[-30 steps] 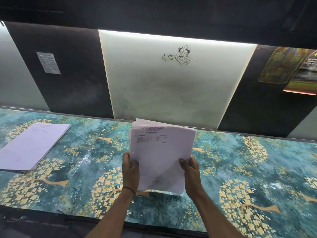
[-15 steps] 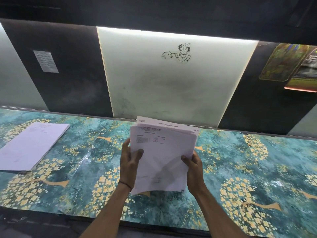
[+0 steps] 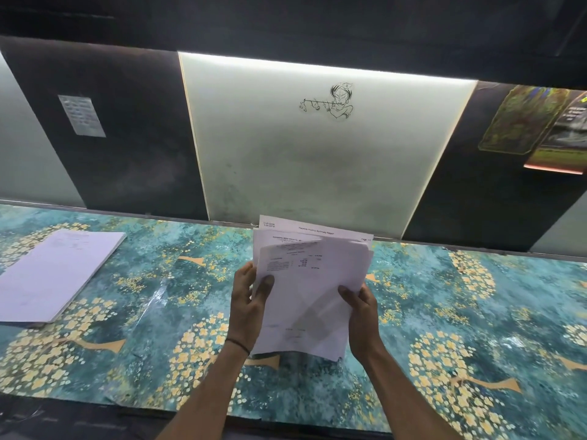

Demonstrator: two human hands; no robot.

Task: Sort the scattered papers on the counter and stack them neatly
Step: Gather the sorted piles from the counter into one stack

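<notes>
Gripping left hand [image 3: 251, 308]: we are pinching the left edge of the sheaf of papers [image 3: 305, 300], thumb lying across the front sheet, fingers curling behind it.
Gripping right hand [image 3: 362, 319]: we are clasping the sheaf's right edge a little lower, thumb on the front, fingers hiding behind.
Wrist: a thin dark band [image 3: 238, 342] is circling the left wrist just below the grip.
Sheaf: we are holding it upright between both hands. Its sheets are fanning unevenly, the front one curling at its top right corner, and printed back sheets are poking up above the grip. We cannot tell whether its bottom edge is touching anything.
Counter [image 3: 460, 312]: its teal top with golden trees is spreading beneath and to both sides of the grip.
Second stack [image 3: 60, 274]: it is lying flat on the counter, well to the left of the grip, apart from both hands.
Wall beyond the grip: a lit pale panel [image 3: 317, 173] is glowing straight behind the sheaf and carrying a line drawing [image 3: 330, 101] of a flute player. A small notice [image 3: 82, 115] is hanging far to the left, and posters [image 3: 524, 119] are hanging far to the right.
</notes>
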